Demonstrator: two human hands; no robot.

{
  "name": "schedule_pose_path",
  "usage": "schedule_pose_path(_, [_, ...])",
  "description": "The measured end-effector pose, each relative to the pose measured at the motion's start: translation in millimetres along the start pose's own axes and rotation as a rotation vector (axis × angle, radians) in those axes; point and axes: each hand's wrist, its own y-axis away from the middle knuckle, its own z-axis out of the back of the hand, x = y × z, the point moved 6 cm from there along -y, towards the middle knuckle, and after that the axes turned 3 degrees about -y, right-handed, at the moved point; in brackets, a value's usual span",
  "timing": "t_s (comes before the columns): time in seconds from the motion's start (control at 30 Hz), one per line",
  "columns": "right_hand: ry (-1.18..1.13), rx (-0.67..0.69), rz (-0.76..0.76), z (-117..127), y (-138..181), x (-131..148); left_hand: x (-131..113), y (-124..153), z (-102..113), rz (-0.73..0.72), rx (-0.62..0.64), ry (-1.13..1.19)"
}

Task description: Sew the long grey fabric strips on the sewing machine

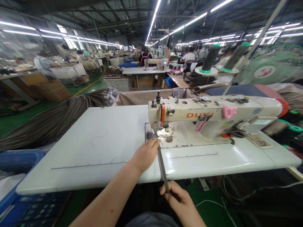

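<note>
A narrow dark grey strip (163,167) runs from beneath the needle area of the sewing machine (184,115) down over the table's front edge. My left hand (147,154) presses on the strip close to the presser foot, its fingers closed together on it. Below the table edge, my right hand (176,200) pinches the strip's lower part between thumb and fingers. The strip looks fairly straight between both hands. The end at the presser foot is partly hidden by my left fingers.
The white table (94,135) carries loose threads and a printed ruler line. A bundle of long dark strips (47,123) lies at left, above a blue crate (21,157). Thread cones (211,58) and a fan (265,71) stand at right. Other people work farther back.
</note>
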Motion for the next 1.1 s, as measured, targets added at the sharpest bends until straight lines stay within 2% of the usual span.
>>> schedule_pose_path(0.13, [-0.175,0.024,-0.128,-7,2,-9,1,2,-2,0.006,-0.015,0.001])
schedule_pose_path(0.2, [-0.177,0.051,-0.148,-11,4,-9,2,2,-3,0.007,-0.016,0.012])
schedule_pose_path(0.57, [-0.067,0.098,-0.097,-10,8,4,3,2,-2,0.014,0.015,0.036])
schedule_pose_path(1.1, [-0.082,0.11,-0.1,-11,8,7,2,2,-4,0.0,0.036,0.024])
